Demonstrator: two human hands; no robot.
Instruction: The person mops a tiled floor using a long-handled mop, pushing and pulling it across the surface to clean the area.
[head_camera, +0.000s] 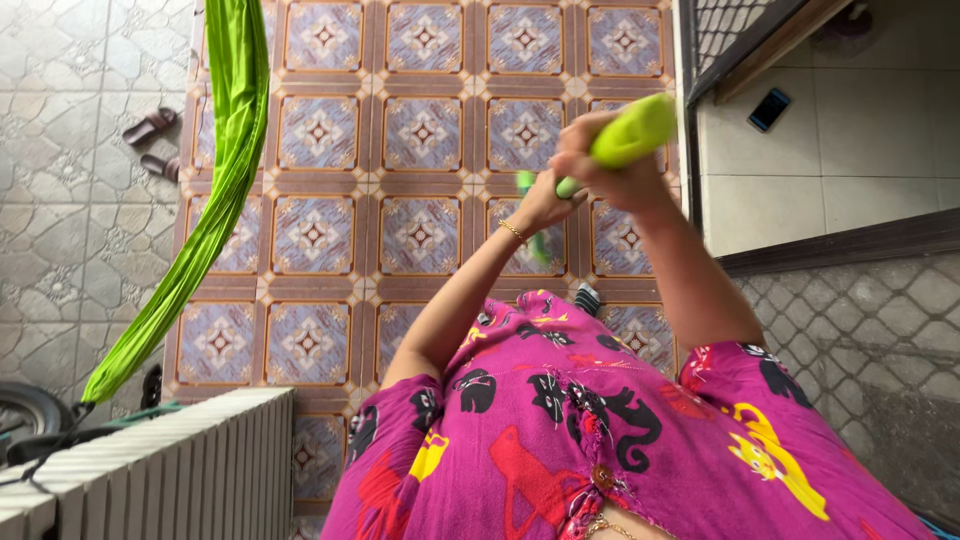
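Note:
My two hands meet over a patterned tile floor (420, 235). The fingers of my right hand (605, 170) are closed around a bright green rolled piece of fabric (635, 130) that sticks out up and to the right. Just below and to the left, my left hand (545, 203), with a thin bracelet at the wrist, grips the lower end of the same green fabric. A narrow green strip (538, 245) hangs down from it. My pink patterned garment (600, 430) fills the bottom of the view.
A long green hammock (235, 150) hangs along the left. A pair of brown sandals (152, 140) lies on the grey tiles at far left. A white ribbed panel (190, 465) and a tyre (25, 410) are at bottom left. A phone (768, 108) lies on pale floor beyond a doorway at right.

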